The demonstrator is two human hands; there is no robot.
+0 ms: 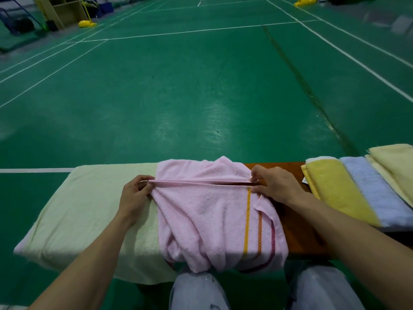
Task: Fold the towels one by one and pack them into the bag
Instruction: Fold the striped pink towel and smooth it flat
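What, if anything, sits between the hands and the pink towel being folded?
Nothing visible: the left hand and right hand each pinch one end of the folded edge of the pink terry towel. No bag is in view.

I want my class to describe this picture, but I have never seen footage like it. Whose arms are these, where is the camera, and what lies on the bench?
There is no machine here: a person works with bare hands. The one picture comes from a wide-angle camera worn on the head, looking forward and down, so both arms reach in from the bottom. The left hand and the right hand each pinch one end of an edge of the pink towel, stretched taut between them. The rest of it drapes over the brown bench toward the person's knees. To its left a pale green towel lies spread flat. To the right lie a yellow towel, a blue towel and a cream towel, folded, side by side. Beyond is the green court floor.
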